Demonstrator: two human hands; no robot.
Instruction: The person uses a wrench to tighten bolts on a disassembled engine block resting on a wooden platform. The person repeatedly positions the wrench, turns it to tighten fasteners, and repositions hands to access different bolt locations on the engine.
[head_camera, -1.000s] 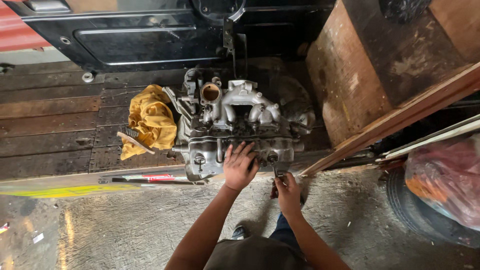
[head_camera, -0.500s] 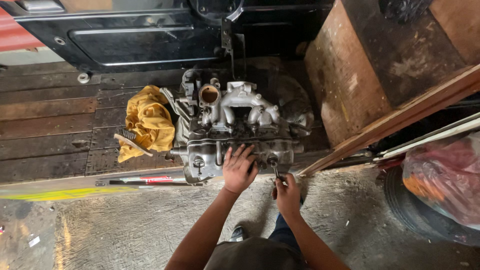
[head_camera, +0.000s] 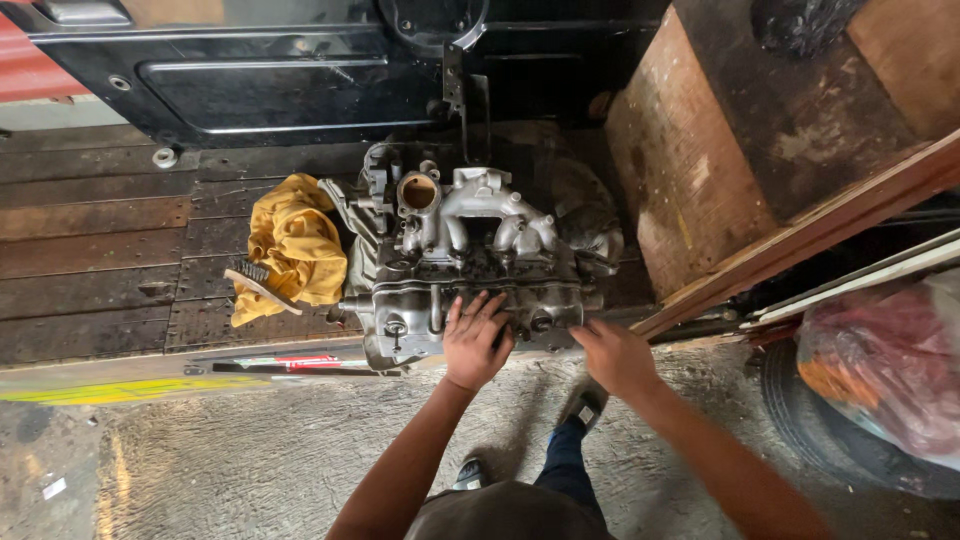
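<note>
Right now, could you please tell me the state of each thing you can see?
Engine: lying on the wooden floor, intake opening uncovered.
Left hand: spread flat on the engine.
Right hand: closed at the engine's near edge.
Yellow rag: crumpled beside the engine.
Brush: resting on the rag.

Wooden truck bed (head_camera: 90, 250), engine (head_camera: 470, 260), yellow rag (head_camera: 290, 245), brush (head_camera: 262, 285)

A yellow rag (head_camera: 290, 245) with a wire brush (head_camera: 262, 285) lies on dark planks (head_camera: 100, 250) — a plastic-wrapped bundle (head_camera: 885, 370) sits far right.
</note>
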